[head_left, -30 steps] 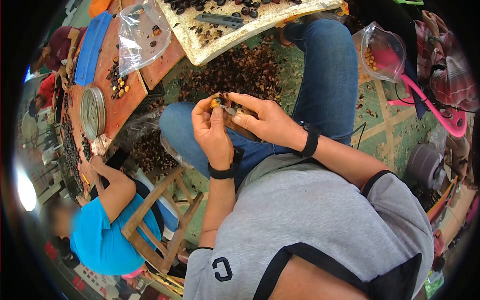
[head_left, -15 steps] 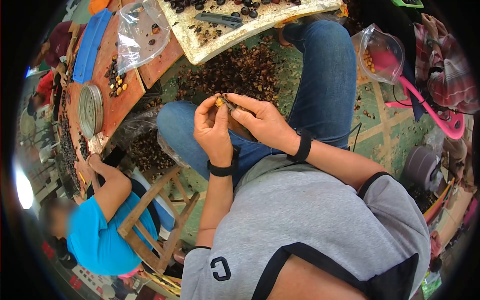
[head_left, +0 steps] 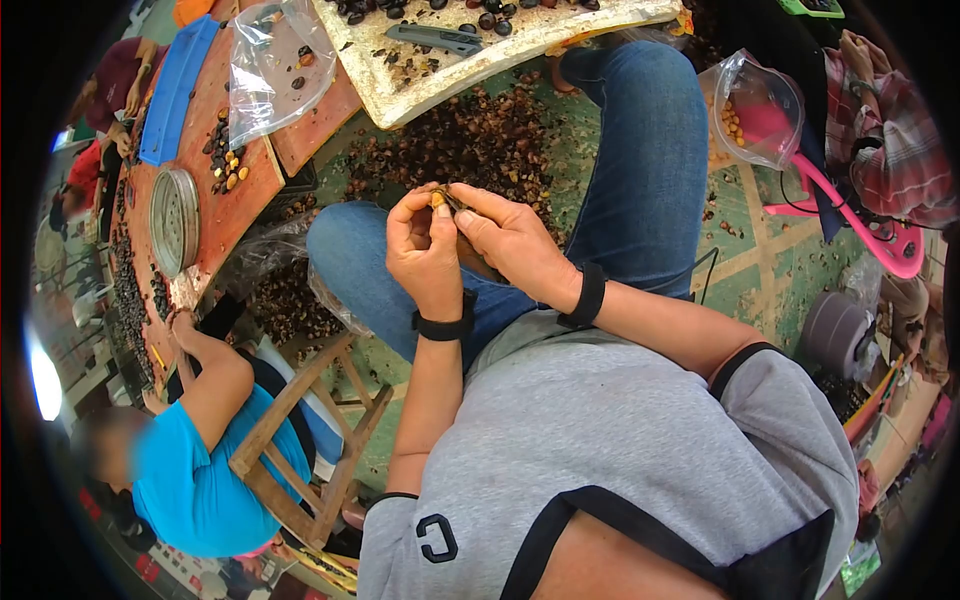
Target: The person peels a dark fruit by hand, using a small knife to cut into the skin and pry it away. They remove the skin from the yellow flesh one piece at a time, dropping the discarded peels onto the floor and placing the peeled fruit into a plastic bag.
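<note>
My left hand [head_left: 428, 262] pinches a small yellowish peeled nut [head_left: 438, 199] between thumb and fingertips, above my lap. Against it, my right hand [head_left: 515, 245] is closed, thumb and forefinger pressed on a thin dark piece [head_left: 456, 201] at the nut; I cannot tell whether that is shell or a small blade. Both hands meet at the fingertips. Beyond them, a grey utility knife [head_left: 434, 39] lies on a pale, dirty foam board [head_left: 385, 98] among dark unpeeled nuts [head_left: 488, 21].
Shell scraps [head_left: 440, 150] cover the floor ahead. At left, a reddish table [head_left: 262, 190] carries a round metal tin [head_left: 174, 222], a blue tray [head_left: 180, 92] and a clear bag [head_left: 275, 80]. A person in blue [head_left: 205, 490] sits by a wooden chair [head_left: 300, 440]. A pink stool [head_left: 850, 205] stands right.
My hands stay joined at the nut, with only slight finger movement; the right thumb sits a little closer to it. The whole view has shifted slightly.
</note>
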Action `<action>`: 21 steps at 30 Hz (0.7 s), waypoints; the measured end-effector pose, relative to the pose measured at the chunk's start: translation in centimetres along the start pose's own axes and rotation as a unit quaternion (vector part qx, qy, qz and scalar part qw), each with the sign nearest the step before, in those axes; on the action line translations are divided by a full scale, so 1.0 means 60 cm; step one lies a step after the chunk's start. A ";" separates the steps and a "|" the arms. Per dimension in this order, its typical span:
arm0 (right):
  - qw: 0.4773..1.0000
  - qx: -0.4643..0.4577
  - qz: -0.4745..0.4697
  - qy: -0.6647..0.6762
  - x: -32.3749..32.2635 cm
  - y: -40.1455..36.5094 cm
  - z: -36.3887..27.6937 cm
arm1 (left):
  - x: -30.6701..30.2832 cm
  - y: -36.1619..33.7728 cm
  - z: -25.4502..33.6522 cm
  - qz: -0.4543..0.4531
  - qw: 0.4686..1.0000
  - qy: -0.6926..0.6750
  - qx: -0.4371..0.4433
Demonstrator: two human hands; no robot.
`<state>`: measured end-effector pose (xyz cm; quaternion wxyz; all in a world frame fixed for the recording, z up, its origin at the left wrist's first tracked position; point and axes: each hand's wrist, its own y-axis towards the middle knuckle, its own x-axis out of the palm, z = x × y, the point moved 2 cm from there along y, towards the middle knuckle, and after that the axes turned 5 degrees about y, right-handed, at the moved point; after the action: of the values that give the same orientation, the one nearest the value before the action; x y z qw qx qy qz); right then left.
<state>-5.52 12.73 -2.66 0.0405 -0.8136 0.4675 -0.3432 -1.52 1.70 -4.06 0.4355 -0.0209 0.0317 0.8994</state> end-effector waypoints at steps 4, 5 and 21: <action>0.998 0.036 0.021 0.048 0.006 -0.004 -0.012 | 0.002 0.002 -0.006 -0.007 1.000 0.003 0.017; 0.998 0.035 0.022 0.048 0.004 -0.003 -0.016 | 0.003 0.003 -0.006 -0.009 1.000 0.019 0.023; 0.993 -0.077 0.009 -0.091 -0.013 0.005 0.007 | -0.004 0.012 -0.006 -0.031 0.997 -0.054 -0.054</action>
<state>-5.75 13.07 -3.53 0.0232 -0.8379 0.4942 -0.2304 -1.91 1.05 -4.39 0.4620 0.0034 -0.0414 0.8859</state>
